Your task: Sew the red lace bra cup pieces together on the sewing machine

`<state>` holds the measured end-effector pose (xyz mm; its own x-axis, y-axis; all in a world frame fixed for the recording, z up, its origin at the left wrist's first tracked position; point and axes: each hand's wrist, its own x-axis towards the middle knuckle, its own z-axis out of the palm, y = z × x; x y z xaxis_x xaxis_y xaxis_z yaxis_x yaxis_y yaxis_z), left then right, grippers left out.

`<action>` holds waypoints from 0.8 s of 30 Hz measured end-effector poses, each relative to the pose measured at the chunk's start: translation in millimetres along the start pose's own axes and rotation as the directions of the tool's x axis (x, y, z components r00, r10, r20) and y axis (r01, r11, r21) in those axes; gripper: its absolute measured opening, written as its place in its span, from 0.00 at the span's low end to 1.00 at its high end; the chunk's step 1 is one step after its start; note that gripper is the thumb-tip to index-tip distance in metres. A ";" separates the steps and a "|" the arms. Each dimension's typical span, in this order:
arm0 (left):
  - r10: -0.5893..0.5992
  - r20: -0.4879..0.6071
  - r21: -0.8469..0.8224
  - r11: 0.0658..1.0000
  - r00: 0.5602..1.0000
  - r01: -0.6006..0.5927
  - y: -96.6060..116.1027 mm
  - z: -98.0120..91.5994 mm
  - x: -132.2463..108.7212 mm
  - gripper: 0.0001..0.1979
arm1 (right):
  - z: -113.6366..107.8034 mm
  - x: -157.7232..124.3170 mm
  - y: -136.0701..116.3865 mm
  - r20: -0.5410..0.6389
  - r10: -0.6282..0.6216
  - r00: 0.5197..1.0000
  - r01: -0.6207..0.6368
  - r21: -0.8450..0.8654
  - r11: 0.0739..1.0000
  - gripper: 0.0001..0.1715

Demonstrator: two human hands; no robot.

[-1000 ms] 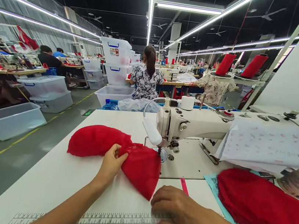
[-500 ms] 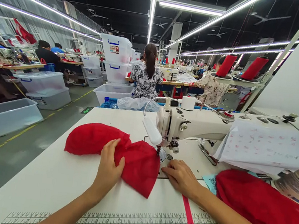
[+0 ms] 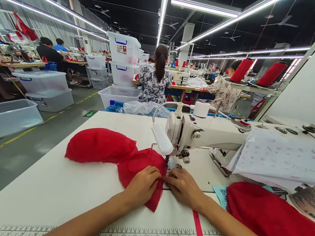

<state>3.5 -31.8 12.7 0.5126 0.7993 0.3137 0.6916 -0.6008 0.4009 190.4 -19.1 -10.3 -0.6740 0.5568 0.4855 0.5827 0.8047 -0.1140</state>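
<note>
Red fabric (image 3: 103, 147) lies in two lobes on the white sewing table (image 3: 47, 192), its right lobe reaching under the needle of the white sewing machine (image 3: 202, 130). My left hand (image 3: 142, 186) presses on the right lobe with curled fingers, pinching its edge. My right hand (image 3: 184, 186) rests beside it just in front of the needle, fingertips on the same fabric edge. The two hands almost touch.
A pile of red fabric (image 3: 274, 220) lies at the right on blue paper. Scissors (image 3: 219, 165) lie behind the machine arm, and a paper sheet (image 3: 283, 157) hangs over it. A printed ruler (image 3: 143, 235) runs along the front edge. Seated workers and plastic bins (image 3: 5, 116) fill the aisle beyond.
My left hand slid right along the fabric to the needle. My right hand came up from the ruler at the table's front edge to the needle plate and closed in on the fabric edge.
</note>
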 end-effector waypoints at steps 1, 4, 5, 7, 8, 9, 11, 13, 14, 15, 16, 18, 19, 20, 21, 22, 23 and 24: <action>0.012 -0.014 -0.011 1.000 1.000 -0.012 -2.2 1.1 -1.1 0.12 | 0.2 0.5 -0.7 0.001 -0.009 1.000 0.009 0.004 1.000 0.14; 0.038 -0.055 -0.040 0.998 0.998 -0.041 -6.7 3.6 -4.1 0.11 | -1.7 -0.3 -0.6 -0.007 -0.016 1.000 0.016 0.026 1.000 0.11; 0.046 -0.067 -0.048 0.998 0.997 -0.050 -7.6 4.1 -4.7 0.11 | -2.9 -1.2 0.3 -0.013 -0.006 1.000 0.006 0.031 0.999 0.12; 0.069 -0.079 -0.056 0.996 0.995 -0.073 -8.5 4.4 -5.2 0.11 | -5.6 -3.4 2.7 -0.028 0.031 0.999 -0.030 0.035 0.999 0.12; 0.082 -0.080 -0.054 0.995 0.993 -0.087 -8.6 4.5 -5.3 0.11 | -6.8 -4.4 3.9 -0.033 0.050 0.998 -0.049 0.037 0.998 0.13; 0.097 -0.080 -0.047 0.994 0.992 -0.101 -8.5 4.5 -5.4 0.11 | -7.7 -5.0 4.8 -0.037 0.066 0.997 -0.064 0.042 0.997 0.13; 0.130 -0.076 -0.026 0.991 0.989 -0.133 -7.8 4.4 -5.5 0.11 | -8.8 -5.4 5.9 -0.038 0.079 0.996 -0.077 0.058 0.995 0.13; 0.166 -0.076 0.009 0.986 0.983 -0.166 -6.4 4.1 -5.6 0.11 | -9.0 -4.9 6.5 -0.036 0.082 0.996 -0.079 0.075 0.994 0.13; 0.185 -0.073 0.031 0.983 0.980 -0.183 -5.4 3.7 -5.7 0.12 | -8.9 -4.6 6.8 -0.037 0.088 0.995 -0.084 0.081 0.993 0.13; 0.200 -0.066 0.055 0.979 0.978 -0.196 -4.3 3.0 -5.7 0.12 | -8.6 -4.4 7.4 -0.038 0.095 0.995 -0.091 0.087 0.992 0.13; 0.213 -0.053 0.079 0.975 0.976 -0.209 -3.2 2.1 -5.7 0.12 | -8.3 -4.4 8.0 -0.041 0.103 0.994 -0.099 0.094 0.991 0.12; 0.230 -0.012 0.113 0.967 0.973 -0.227 -1.0 -0.5 -5.6 0.13 | -7.6 -4.9 9.6 -0.047 0.111 0.993 -0.106 0.106 0.989 0.12; 0.234 0.015 0.122 0.965 0.972 -0.234 -0.1 -2.0 -5.5 0.13 | -7.2 -5.3 10.3 -0.047 0.112 0.993 -0.106 0.108 0.988 0.13; 0.234 0.043 0.128 0.963 0.971 -0.238 0.6 -3.4 -5.5 0.14 | -6.8 -5.7 10.9 -0.045 0.110 0.993 -0.105 0.106 0.989 0.13; 0.233 0.068 0.131 0.962 0.970 -0.240 1.1 -4.8 -5.4 0.14 | -6.5 -6.0 11.2 -0.042 0.106 0.993 -0.101 0.101 0.990 0.14; 0.228 0.092 0.132 0.962 0.969 -0.239 1.3 -6.0 -5.4 0.15 | -6.2 -6.1 11.2 -0.036 0.101 0.994 -0.098 0.094 0.991 0.14; 0.220 0.114 0.130 0.963 0.969 -0.234 1.3 -6.9 -5.5 0.15 | -6.0 -6.2 11.1 -0.027 0.097 0.995 -0.094 0.085 0.992 0.15; 0.209 0.138 0.125 0.966 0.968 -0.226 1.2 -7.7 -5.7 0.15 | -5.8 -6.1 10.7 -0.017 0.093 0.996 -0.091 0.075 0.993 0.15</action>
<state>-2.5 -37.2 18.0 0.7106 0.6502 0.2689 0.6160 -0.7596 0.2087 203.5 -15.0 -9.5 -0.6093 0.6256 0.4873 0.6061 0.7636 -0.2226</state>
